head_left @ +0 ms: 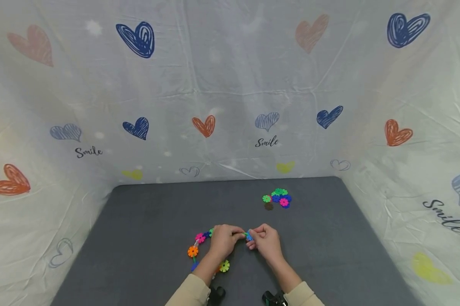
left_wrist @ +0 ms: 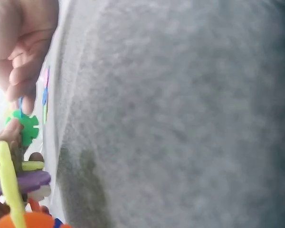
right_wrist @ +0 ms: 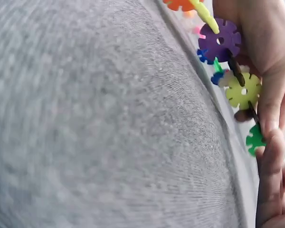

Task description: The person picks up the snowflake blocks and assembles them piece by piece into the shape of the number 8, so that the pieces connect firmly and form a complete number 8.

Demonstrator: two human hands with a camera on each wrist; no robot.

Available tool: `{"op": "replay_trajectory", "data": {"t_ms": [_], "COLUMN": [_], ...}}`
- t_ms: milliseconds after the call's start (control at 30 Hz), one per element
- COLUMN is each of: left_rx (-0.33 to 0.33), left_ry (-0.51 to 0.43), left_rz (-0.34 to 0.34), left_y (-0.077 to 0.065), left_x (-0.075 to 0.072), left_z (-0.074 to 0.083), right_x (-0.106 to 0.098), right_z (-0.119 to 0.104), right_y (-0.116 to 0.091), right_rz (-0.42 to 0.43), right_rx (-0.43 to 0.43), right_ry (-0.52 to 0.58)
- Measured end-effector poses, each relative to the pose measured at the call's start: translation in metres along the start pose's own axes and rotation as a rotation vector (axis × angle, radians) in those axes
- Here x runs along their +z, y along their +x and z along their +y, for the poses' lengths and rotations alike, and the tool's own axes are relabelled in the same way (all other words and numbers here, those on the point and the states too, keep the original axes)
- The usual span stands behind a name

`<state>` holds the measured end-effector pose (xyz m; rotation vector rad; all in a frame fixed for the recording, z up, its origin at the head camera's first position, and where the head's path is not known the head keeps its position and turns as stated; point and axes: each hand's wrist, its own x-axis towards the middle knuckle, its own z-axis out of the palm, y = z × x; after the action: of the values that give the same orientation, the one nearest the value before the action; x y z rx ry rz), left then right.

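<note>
My left hand (head_left: 223,243) grips a chain of colourful interlocking flower-shaped discs, its thumb and forefinger at the green disc (right_wrist: 254,141) on the chain's end. A yellow disc (right_wrist: 243,91) and a purple disc (right_wrist: 220,40) follow in that chain, joined by dark discs seen edge-on. Between thumb and fingers, my right hand (head_left: 268,244) pinches a blue disc (head_left: 249,236), which meets the green disc's edge. The chain curves left behind the left hand, past a pink disc (head_left: 200,238) and an orange disc (head_left: 193,251). The left forearm covers part of it.
Several loose discs (head_left: 279,198) in green, blue, pink and brown lie in a pile at the back right of the dark grey table (head_left: 145,221). A white curtain (head_left: 230,76) printed with hearts stands behind and along both sides.
</note>
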<state>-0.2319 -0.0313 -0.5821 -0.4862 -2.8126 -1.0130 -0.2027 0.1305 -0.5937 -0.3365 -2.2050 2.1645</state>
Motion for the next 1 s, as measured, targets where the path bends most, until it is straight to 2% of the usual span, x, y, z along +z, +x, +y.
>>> {"op": "replay_trajectory", "data": {"t_ms": [200, 300, 467, 533, 633, 733, 867, 1000], "left_rx": [-0.045, -0.061, -0.098, -0.119, -0.144, -0.162, -0.213, -0.241], "left_ry": [0.014, 0.015, 0.083, 0.131, 0.179, 0.172, 0.100, 0.020], "left_rz": [-0.014, -0.074, -0.206, -0.255, -0.337, -0.377, -0.362, -0.374], "left_y": [0.001, 0.002, 0.005, 0.005, 0.006, 0.006, 0.002, -0.005], "left_x": [-0.001, -0.006, -0.031, -0.044, -0.059, -0.065, -0.062, -0.059], "left_z": [0.008, 0.011, 0.006, 0.000, -0.009, -0.016, -0.020, -0.019], "right_x": [0.000, -0.003, -0.013, -0.017, -0.020, -0.021, -0.021, -0.029], "right_z": [0.001, 0.002, 0.003, 0.004, 0.005, 0.005, 0.003, -0.002], "right_y": [0.001, 0.004, 0.009, 0.011, 0.013, 0.014, 0.018, 0.028], "right_rz": [-0.008, -0.023, -0.039, -0.052, -0.085, -0.113, -0.125, -0.095], "right_rx": [-0.016, -0.036, -0.062, -0.055, -0.031, -0.030, -0.046, -0.054], "right_ry": [0.017, -0.071, -0.248, -0.272, -0.247, -0.215, -0.187, -0.184]}}
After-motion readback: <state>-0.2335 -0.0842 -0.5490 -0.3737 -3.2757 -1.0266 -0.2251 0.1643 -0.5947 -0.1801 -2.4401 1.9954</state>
